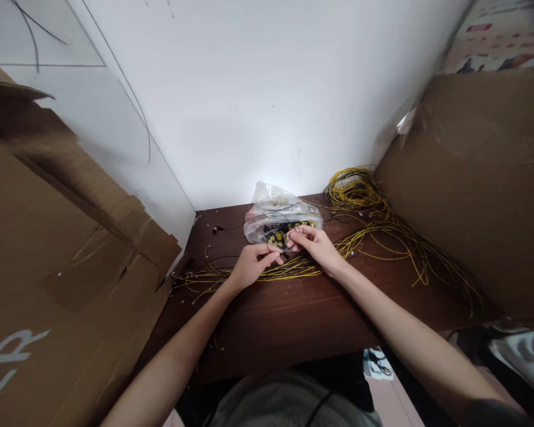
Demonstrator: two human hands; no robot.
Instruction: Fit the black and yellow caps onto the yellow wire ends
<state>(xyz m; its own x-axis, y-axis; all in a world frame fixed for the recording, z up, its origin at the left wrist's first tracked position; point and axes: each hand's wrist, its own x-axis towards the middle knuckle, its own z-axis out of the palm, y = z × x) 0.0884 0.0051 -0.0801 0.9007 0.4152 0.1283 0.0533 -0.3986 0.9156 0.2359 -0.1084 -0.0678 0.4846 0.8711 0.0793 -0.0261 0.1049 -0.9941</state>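
Observation:
My left hand (253,263) and my right hand (315,244) meet at the middle of a dark wooden table (285,314). Both pinch a thin wire between their fingertips, just in front of a clear plastic bag (279,214) that holds small black and yellow parts. Under my hands lies a bundle of yellow wires (289,270) stretched across the table. What exactly the fingertips hold is too small to see well.
A coil of yellow wire (355,188) lies at the back right, with strands trailing along the right side. Large cardboard boxes stand at the left (48,267) and the right (480,196). A white wall (267,101) rises behind the table.

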